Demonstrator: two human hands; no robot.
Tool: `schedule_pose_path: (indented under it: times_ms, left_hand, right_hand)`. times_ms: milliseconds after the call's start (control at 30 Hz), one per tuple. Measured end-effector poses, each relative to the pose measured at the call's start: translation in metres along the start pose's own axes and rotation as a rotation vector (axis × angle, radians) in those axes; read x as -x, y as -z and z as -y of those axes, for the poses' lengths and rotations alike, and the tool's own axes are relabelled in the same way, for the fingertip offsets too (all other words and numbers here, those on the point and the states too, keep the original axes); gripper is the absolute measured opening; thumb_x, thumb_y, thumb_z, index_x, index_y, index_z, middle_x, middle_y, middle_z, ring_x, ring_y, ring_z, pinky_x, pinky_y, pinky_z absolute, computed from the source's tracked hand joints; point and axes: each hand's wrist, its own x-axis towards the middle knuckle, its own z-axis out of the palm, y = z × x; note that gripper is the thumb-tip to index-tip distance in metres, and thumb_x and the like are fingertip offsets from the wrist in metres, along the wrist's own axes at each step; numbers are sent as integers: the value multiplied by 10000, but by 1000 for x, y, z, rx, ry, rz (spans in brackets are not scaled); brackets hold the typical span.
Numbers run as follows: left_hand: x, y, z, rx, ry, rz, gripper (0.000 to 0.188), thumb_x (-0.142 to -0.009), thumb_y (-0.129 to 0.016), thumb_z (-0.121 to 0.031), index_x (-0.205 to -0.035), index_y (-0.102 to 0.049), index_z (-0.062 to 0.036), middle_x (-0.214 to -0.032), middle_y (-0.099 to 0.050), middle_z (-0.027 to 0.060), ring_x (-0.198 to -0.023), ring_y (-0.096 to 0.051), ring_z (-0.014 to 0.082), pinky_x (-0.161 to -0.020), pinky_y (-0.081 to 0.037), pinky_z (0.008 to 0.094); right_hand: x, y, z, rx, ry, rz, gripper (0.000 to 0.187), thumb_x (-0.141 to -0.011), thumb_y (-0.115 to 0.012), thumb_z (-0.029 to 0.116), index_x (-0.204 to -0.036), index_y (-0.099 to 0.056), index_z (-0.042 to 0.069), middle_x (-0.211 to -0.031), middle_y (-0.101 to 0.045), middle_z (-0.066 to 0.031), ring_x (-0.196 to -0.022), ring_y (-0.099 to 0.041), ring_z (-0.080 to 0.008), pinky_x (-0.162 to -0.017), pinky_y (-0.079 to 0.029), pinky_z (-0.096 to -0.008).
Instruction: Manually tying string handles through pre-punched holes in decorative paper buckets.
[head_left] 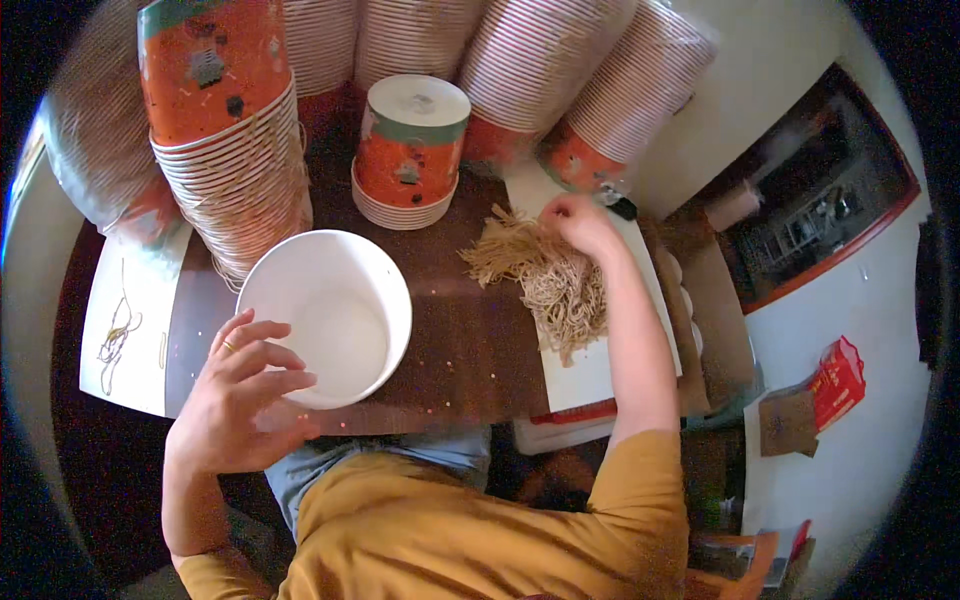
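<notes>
A large white paper tub stands tilted toward me at the table's near edge, its inside bare. My left hand is at its near left rim, fingers apart and slightly bent over the opening; I cannot tell whether they touch it. On the right lies a heap of tan, string-like strands, some with loose ends fanned out. My right hand is at the heap's far edge, fingers curled together. What they pinch, if anything, is too small to make out.
A tall stack of orange tubs, with strands hanging along it, stands behind the white tub. A short upside-down orange stack is at centre. Several wrapped stacks line the back. Loose strands lie at far left. A cardboard box is at right.
</notes>
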Motion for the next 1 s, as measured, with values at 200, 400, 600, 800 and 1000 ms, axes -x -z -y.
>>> schedule_pose_path:
  times_ms: [200,400,600,800,1000]
  left_hand:
    - [-37,12,2,203,-76,-234,196,-723,-705,-26,-917,-672,-31,-914,-640,116,-856,-618,251,-758,-489,311]
    - [-115,4,-16,553,-32,-220,264,-853,-663,-111,-1083,-614,9,-957,-612,54,-797,-561,94,-678,-458,249]
    - [-131,-12,-24,825,125,8,562,-841,-706,-126,-1317,-451,32,-1116,-626,94,-936,-594,107,-806,-500,252]
    - [-104,-19,-33,744,228,24,213,-878,-665,-177,-953,-693,20,-750,-673,33,-670,-616,78,-594,-505,231]
    - [-73,-2,-39,424,221,-80,179,-873,-658,-180,-840,-680,-6,-673,-627,36,-584,-556,75,-522,-443,247]
  right_hand:
    - [13,90,52,-696,126,86,88,-904,-586,155,-871,-593,74,-814,-634,-18,-745,-590,-92,-716,-477,-255]
    - [23,134,134,-1011,256,215,104,-913,-545,149,-889,-552,47,-751,-625,-72,-628,-605,-143,-619,-524,-291]
    - [51,105,178,-984,312,398,108,-920,-521,134,-891,-515,30,-742,-614,-74,-569,-595,-128,-520,-526,-267]
    - [57,85,181,-1093,334,492,106,-906,-503,112,-880,-508,9,-739,-594,-95,-560,-583,-137,-502,-523,-267]
    - [54,53,173,-1022,308,554,264,-861,-614,186,-1043,-520,19,-890,-619,-86,-721,-613,-148,-693,-512,-280]
